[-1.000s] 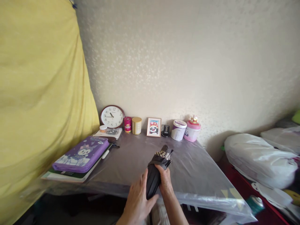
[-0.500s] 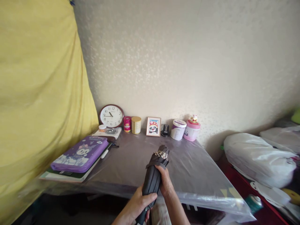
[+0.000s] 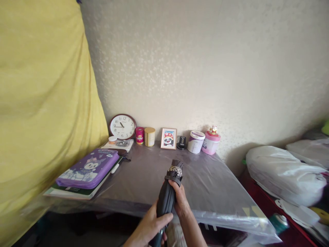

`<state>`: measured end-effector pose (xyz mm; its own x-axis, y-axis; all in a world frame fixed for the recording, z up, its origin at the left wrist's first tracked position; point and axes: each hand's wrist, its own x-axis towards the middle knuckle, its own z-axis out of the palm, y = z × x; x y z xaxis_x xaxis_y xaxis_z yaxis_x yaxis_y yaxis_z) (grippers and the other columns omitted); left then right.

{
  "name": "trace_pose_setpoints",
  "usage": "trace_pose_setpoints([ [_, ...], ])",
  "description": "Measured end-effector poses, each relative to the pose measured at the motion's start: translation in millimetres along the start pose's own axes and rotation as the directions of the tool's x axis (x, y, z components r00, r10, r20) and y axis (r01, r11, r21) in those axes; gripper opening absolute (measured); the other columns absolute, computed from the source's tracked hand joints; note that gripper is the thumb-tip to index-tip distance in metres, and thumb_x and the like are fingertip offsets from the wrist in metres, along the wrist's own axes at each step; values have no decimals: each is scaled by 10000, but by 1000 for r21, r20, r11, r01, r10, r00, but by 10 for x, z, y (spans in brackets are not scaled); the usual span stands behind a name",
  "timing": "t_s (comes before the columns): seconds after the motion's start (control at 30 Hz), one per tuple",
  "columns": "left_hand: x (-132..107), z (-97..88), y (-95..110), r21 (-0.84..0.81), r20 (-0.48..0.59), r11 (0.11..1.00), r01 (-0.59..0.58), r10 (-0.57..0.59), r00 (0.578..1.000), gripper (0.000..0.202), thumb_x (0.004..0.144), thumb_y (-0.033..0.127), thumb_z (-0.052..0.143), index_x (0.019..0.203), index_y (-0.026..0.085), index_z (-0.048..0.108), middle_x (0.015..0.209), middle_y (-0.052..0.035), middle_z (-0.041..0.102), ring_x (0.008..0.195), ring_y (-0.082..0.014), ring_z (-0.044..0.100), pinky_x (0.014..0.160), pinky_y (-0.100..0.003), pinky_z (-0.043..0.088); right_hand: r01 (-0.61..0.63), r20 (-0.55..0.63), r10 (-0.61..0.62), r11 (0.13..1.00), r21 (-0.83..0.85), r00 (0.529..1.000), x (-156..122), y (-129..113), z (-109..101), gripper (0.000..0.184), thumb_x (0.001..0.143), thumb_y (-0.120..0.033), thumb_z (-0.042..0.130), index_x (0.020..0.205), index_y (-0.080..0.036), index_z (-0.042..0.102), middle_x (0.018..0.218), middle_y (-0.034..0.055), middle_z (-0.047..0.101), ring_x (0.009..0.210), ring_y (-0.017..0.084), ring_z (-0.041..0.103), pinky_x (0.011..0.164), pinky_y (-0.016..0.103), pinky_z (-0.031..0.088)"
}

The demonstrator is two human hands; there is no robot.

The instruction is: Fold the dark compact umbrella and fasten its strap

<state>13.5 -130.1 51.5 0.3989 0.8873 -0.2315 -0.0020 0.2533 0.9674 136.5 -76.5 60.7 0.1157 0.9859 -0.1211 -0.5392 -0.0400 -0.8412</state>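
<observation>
A folded black umbrella [image 3: 166, 197] points away from me over the near part of the table [image 3: 144, 178], which is covered with clear plastic. My left hand [image 3: 150, 226] is wrapped round its lower end near the handle. My right hand [image 3: 181, 200] grips the upper part, fingers closed just under the strap band near the tip.
A purple pencil case [image 3: 88, 168] lies on a book at the left. Along the wall stand a clock [image 3: 122, 126], small tins [image 3: 149, 136], a framed picture [image 3: 168, 138] and two tubs [image 3: 203, 141]. A yellow curtain [image 3: 38, 103] hangs left; white plastic bags [image 3: 282, 175] lie right.
My left hand slid down the umbrella and closed round its lower end. The umbrella tilted slightly more upright and its folds look tighter.
</observation>
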Motion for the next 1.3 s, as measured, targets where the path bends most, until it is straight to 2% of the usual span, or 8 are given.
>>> trace_pose_setpoints([
  [0.1, -53, 39, 91, -161, 141, 979, 122, -99, 985, 359, 712, 497, 520, 957, 239, 482, 610, 15, 574, 329, -78, 445, 334, -201, 334, -22, 70, 21, 1000, 14, 997, -33, -45, 19, 246, 680, -353, 658, 814, -147, 657, 700, 50, 663, 598, 180, 595, 571, 299, 485],
  [0.27, -91, 71, 146, -6, 13, 999, 54, -54, 998, 517, 725, 490, 546, 1158, 239, 415, 462, 71, 447, 318, -95, 420, 320, -201, 328, 12, 50, -11, 1000, -18, 999, -42, -89, 45, 236, 689, -358, 666, 801, -152, 646, 723, 55, 675, 606, 183, 613, 574, 293, 489],
  [0.53, 10, -38, 206, -309, 118, 948, 77, -42, 992, 731, 691, 474, 608, 1309, 254, 286, 958, -83, 631, 732, -215, 638, 619, -305, 506, -42, 34, 39, 997, 70, 999, -93, -44, 104, 240, 679, -357, 669, 795, -149, 643, 714, 50, 676, 649, 193, 629, 609, 293, 497],
  [0.77, 5, -41, 273, -242, 141, 970, 5, 30, 989, 832, 755, 484, 524, 1398, 282, 36, 700, -20, 646, 445, -158, 582, 417, -254, 441, -53, 45, 54, 999, -11, 998, -119, -38, 108, 326, 671, -391, 658, 878, -141, 630, 764, 66, 674, 613, 185, 612, 543, 281, 488],
  [0.9, 52, -40, 178, -99, -18, 985, -142, 141, 990, 823, 735, 455, 576, 1401, 220, 153, 1041, -107, 636, 881, -245, 633, 731, -336, 510, -20, -25, 19, 998, -65, 1000, -93, -23, 72, 358, 657, -376, 683, 936, -163, 614, 814, 48, 677, 688, 193, 629, 625, 294, 508],
  [1.03, 110, -44, 95, 48, -132, 946, -321, 325, 937, 802, 740, 442, 583, 1393, 179, 197, 1431, -103, 293, 1307, -244, 270, 1079, -348, 234, -28, -81, 26, 999, -17, 996, -77, 9, 89, 431, 616, -371, 717, 979, -175, 590, 842, 43, 681, 773, 219, 643, 721, 331, 512],
  [1.17, 92, -36, 151, -115, -20, 986, -121, 120, 993, 882, 741, 503, 559, 1408, 274, 29, 1219, -115, 545, 946, -264, 618, 812, -406, 491, -91, -119, 96, 995, 44, 988, -93, 25, 119, 413, 609, -404, 717, 917, -165, 582, 735, 36, 674, 678, 210, 643, 651, 326, 520],
  [1.3, 67, -28, 210, -301, 44, 952, 50, -38, 998, 885, 752, 525, 531, 1391, 330, -48, 760, -10, 657, 551, -187, 639, 498, -306, 503, -109, -76, 113, 993, 45, 991, -123, 27, 126, 398, 645, -421, 692, 931, -170, 577, 696, 27, 665, 594, 179, 622, 573, 294, 504],
])
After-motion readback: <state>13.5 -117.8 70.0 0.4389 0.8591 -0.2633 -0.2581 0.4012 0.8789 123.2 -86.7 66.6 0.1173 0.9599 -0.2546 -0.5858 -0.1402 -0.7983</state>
